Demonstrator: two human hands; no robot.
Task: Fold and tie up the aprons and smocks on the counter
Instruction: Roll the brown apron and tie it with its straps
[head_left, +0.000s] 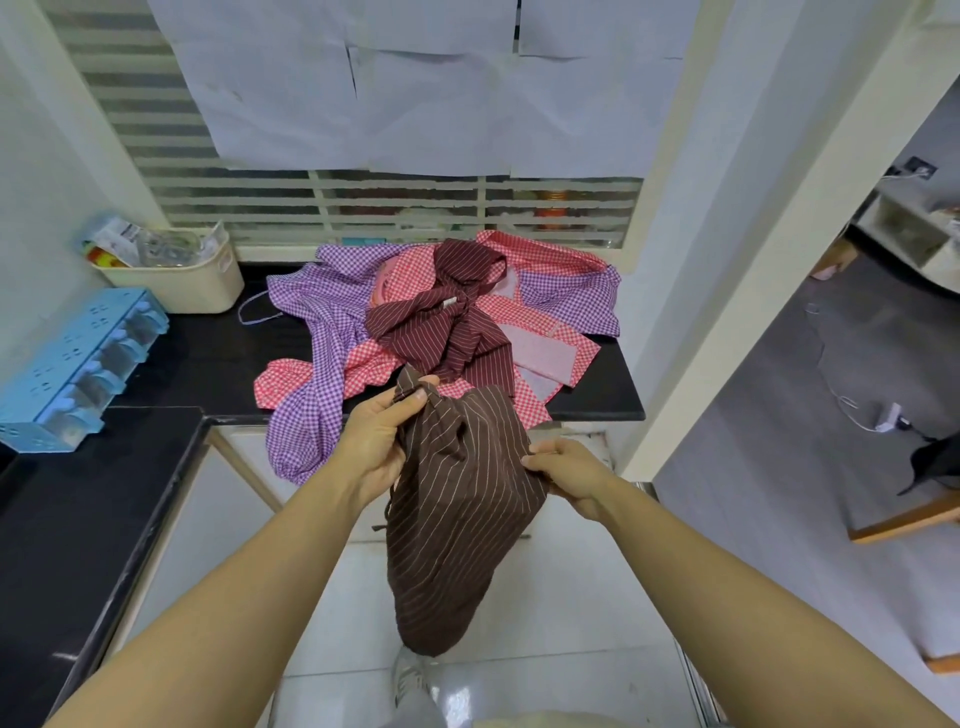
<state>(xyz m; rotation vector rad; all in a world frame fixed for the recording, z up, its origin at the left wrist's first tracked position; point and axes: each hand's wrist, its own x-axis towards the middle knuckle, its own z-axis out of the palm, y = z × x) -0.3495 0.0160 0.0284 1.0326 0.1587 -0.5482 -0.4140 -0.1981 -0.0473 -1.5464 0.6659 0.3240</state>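
- A brown apron (457, 519) with thin pale stripes is held up in front of the black counter (218, 358), off its surface; it hangs bunched and creased, its rounded lower end reaching down towards the tiled floor (571, 613).
- The gathered top of this apron is gripped by the left hand (376, 447), with the thumb and fingers closed round a tuft of cloth that sticks up above them.
- The right-hand edge of the apron is pinched by the right hand (569, 475), fingertips pressed into the fabric.
- A thin strap end is seen hanging at the apron's left side, below the left hand.
- A loose heap is left on the counter behind: a maroon striped garment (449, 317) lies on top, over red checked cloth (540, 343) and purple checked cloth (317, 332), part of which hangs over the counter's front edge.
- A cream basket (182, 280) and a blue rack (78, 374) are set at the counter's left.
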